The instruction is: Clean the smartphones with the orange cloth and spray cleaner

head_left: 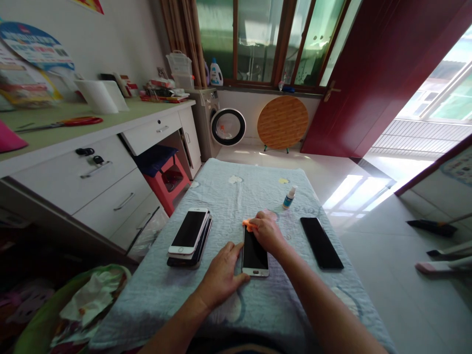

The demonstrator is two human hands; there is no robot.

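A white-framed smartphone (pixel 255 253) lies face up on the cloth-covered table, its dark screen towards me. My left hand (pixel 225 270) grips its left side, with the thumb near the bottom corner and the fingers along the edge. Bunched in the fingers of my right hand (pixel 268 231) is a small orange cloth (pixel 248 225), pressed on the upper end of the screen. To the left sits a stack of several phones, topped by a white phone (pixel 190 230). A black phone (pixel 321 243) lies alone at the right. Beyond my right hand stands a small spray bottle (pixel 289 197).
The light blue quilted cloth (pixel 221 189) covers the table. A desk with drawers (pixel 106 196) runs along the left, with a red stool (pixel 167 179) beside it. An open-lidded bin (pixel 37 324) holds crumpled tissue at lower left. A washing machine (pixel 204 115) has its door open.
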